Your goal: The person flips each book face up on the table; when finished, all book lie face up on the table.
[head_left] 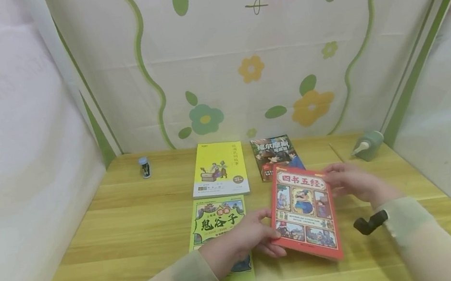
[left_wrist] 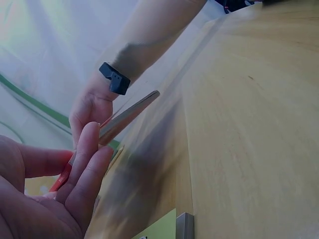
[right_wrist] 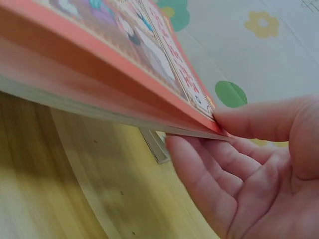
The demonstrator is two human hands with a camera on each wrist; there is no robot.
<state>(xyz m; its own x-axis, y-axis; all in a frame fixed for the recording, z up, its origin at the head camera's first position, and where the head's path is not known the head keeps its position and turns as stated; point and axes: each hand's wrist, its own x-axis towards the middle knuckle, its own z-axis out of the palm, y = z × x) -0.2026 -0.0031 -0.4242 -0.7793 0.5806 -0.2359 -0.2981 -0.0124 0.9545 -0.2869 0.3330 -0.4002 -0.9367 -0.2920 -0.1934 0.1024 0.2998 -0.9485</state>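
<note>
A red comic-style book (head_left: 304, 211) is held above the wooden table between both hands, its cover facing up and its near end tilted toward me. My left hand (head_left: 246, 238) pinches its lower left edge, thumb on the cover and fingers underneath, as the left wrist view also shows. At the upper right corner my right hand (head_left: 352, 183) grips it; in the right wrist view the thumb presses the cover and the fingers (right_wrist: 209, 174) lie below the pages. Under my left forearm lies a green book (head_left: 220, 219), partly covered by that arm.
A yellow book (head_left: 218, 168) lies just beyond the green one. Behind the red book is a smaller dark book (head_left: 272, 150), partly overlapped. A small blue-capped bottle (head_left: 144, 167) stands at the back left, and a grey-green bottle with a white nozzle (head_left: 368, 145) lies at the back right.
</note>
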